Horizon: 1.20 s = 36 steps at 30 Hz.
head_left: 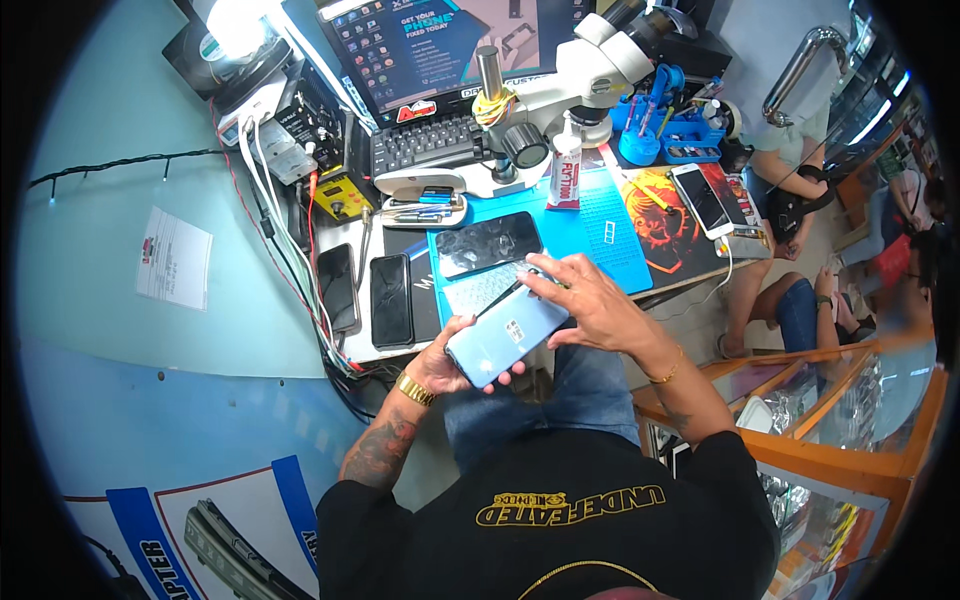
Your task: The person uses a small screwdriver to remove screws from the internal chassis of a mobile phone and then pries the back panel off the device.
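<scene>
A smartphone with a light blue back (490, 352) is held tilted above my lap, just off the desk's front edge. My left hand (445, 362) is closed around its lower left end, with fingertips curling up along the near edge. At the other end, my right hand (590, 312) grips the phone between thumb and fingers. Something dark shows along the far edge near the right fingertips; I cannot make out what it is. Beyond it, a phone with a smudged black screen (488, 245) lies on the blue work mat (628, 262).
Two dark phones (391, 300) lie at the left, beside hanging cables (290, 255). A microscope (560, 95) stands at the back, near a glue tube (565, 170), keyboard (425, 145) and monitor (440, 50). A white phone (702, 200) lies at right. People sit beyond.
</scene>
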{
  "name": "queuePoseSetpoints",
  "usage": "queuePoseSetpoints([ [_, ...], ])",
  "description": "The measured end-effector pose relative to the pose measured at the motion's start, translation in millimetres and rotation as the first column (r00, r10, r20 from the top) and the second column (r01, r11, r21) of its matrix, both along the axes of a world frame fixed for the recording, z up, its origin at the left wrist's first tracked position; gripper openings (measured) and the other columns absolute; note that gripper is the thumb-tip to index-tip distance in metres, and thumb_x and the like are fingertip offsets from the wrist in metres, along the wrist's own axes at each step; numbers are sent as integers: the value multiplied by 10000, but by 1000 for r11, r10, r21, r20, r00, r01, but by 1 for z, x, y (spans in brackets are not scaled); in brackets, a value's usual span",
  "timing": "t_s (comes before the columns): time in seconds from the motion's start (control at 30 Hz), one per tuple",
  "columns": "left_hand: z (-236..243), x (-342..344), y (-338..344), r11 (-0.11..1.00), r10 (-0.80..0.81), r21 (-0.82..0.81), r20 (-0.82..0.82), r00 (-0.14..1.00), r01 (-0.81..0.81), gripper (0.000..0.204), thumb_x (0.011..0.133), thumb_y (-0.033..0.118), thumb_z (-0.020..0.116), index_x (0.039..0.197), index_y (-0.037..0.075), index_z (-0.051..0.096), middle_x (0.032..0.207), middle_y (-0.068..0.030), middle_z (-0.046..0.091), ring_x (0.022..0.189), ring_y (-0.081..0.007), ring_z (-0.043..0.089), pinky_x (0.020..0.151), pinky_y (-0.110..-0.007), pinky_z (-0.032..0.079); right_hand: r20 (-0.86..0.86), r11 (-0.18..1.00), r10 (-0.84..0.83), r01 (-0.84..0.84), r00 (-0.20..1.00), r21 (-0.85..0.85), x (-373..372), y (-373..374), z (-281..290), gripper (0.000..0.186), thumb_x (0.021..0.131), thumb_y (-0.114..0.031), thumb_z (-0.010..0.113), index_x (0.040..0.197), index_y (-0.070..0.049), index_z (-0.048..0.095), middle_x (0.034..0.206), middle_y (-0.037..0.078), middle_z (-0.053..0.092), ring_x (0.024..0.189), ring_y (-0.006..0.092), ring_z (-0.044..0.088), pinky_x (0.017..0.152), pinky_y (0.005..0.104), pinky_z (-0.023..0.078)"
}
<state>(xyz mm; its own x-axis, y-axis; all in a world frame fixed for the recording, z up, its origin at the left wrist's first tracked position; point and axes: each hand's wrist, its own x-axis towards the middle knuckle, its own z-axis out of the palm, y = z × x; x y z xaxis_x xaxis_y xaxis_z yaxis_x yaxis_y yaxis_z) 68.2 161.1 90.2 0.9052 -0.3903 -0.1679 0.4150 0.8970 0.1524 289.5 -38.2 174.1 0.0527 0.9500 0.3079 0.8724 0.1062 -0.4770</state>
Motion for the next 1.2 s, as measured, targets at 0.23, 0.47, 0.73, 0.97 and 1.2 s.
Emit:
queuePoseSetpoints([
  [0.23, -8, -13, -22, 975, 5, -219, -70, 998, -20, 995, 918, 643, 641, 1595, 23, 257, 1346, -391, 517, 1045, -452, 702, 777, -491, 673, 5, 995, 98, -98, 995, -2, -12, 1, -11, 1048, 624, -139, 913, 1563, -217, 452, 1486, 58, 516, 1243, 326, 520, 1058, 474, 442],
  [0.47, 11, -15, -16, 996, 4, -87, -77, 997, -10, 986, 937, 761, 485, 1560, 10, 342, 1241, -336, 617, 907, -351, 755, 651, -382, 683, 99, 972, 226, -218, 969, -86, -6, 15, 7, 1108, 604, -203, 932, 1582, -193, 412, 1346, 95, 557, 1230, 318, 526, 1039, 499, 437],
  [0.73, 15, 9, 4, 997, 69, -14, -166, 984, -72, 1037, 994, 778, 262, 1481, -126, 402, 1172, -331, 683, 903, -367, 765, 717, -443, 673, 54, 979, 205, -204, 977, -11, 37, 42, -17, 1128, 567, -238, 897, 1560, -68, 388, 1132, 139, 589, 1048, 348, 538, 948, 448, 461],
  [0.97, 60, -25, -8, 244, 403, 961, -221, 888, 129, 496, 1040, 408, 573, 1208, -42, 699, 965, -205, 768, 793, -270, 766, 600, -332, 618, 49, 986, 165, -164, 985, -9, 49, 39, -38, 1129, 567, -253, 889, 1558, -54, 385, 1084, 132, 574, 1004, 339, 535, 926, 436, 463],
  [1.2, 62, -17, -49, -916, 245, 390, 346, 906, 98, 502, 755, 231, 878, 1169, -2, 714, 1021, -92, 676, 1010, -314, 619, 903, -447, 500, 100, 985, 172, -173, 980, -1, 44, 46, -42, 1176, 574, -267, 920, 1585, -67, 354, 1098, 119, 578, 994, 323, 528, 907, 434, 456],
])
